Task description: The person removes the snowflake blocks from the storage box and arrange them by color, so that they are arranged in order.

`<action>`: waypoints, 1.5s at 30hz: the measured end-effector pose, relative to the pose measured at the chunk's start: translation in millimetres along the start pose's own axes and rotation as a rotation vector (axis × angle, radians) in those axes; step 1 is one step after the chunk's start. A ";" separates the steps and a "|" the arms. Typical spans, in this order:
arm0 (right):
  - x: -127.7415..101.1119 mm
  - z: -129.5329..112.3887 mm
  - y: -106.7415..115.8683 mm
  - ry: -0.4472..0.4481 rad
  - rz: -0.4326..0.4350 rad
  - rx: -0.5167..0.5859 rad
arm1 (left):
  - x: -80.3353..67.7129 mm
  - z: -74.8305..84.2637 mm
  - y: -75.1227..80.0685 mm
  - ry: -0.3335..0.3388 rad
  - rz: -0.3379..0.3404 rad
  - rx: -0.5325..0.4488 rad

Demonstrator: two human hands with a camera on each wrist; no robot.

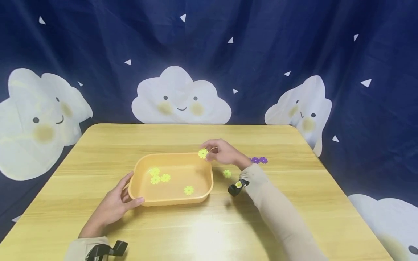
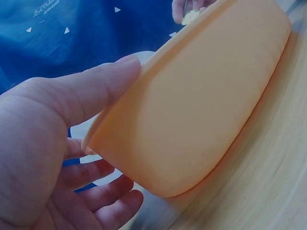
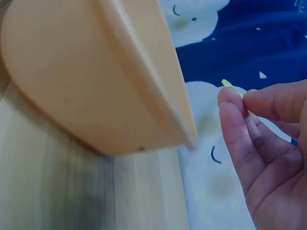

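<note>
Here, left hand [image 1: 114, 204] gripping an orange tub [image 1: 163, 201] between the hands, right hand [image 1: 223, 153] pinching a yellow flower piece [image 1: 203, 153] near the tub's rim, yellow pieces [image 1: 155, 179] inside, purple pieces [image 1: 255, 160] near the right hand.

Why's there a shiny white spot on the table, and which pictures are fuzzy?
Head view: a glare patch on the wooden table, probably reflected light, plus a soft shadow beside the right sleeve; left wrist view: dimmer, wood grain fuzzy; right wrist view: also dim, with the orange tray blurry.
</note>
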State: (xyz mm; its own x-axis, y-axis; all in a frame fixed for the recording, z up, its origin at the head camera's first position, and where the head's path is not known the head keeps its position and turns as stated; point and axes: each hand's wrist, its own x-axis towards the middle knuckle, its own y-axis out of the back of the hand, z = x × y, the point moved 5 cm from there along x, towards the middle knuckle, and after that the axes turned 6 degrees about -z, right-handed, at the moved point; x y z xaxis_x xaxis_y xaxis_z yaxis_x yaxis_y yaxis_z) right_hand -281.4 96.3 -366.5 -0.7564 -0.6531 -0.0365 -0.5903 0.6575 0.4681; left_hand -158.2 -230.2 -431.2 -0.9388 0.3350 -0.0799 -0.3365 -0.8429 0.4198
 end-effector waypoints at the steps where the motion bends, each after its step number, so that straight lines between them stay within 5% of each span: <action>1: -3.0 1.2 2.2 -0.003 0.009 0.011 | -0.2 0.5 0.5 0.001 0.000 0.006; 21: -52.0 51.5 26.0 -0.075 0.078 -0.021 | 1.3 0.1 1.1 0.003 0.001 0.001; 45: -82.9 85.0 39.4 -0.164 0.072 -0.239 | 1.4 -2.5 -1.9 -0.017 0.000 -0.016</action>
State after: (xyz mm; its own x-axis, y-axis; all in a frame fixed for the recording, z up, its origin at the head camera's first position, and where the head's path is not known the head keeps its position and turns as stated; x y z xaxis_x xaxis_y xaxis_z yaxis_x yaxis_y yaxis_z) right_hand -266.0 208.3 -420.1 -0.8407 -0.5260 -0.1289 -0.4654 0.5800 0.6686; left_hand -159.1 -229.2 -434.4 -0.9374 0.3423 -0.0646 -0.3381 -0.8493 0.4054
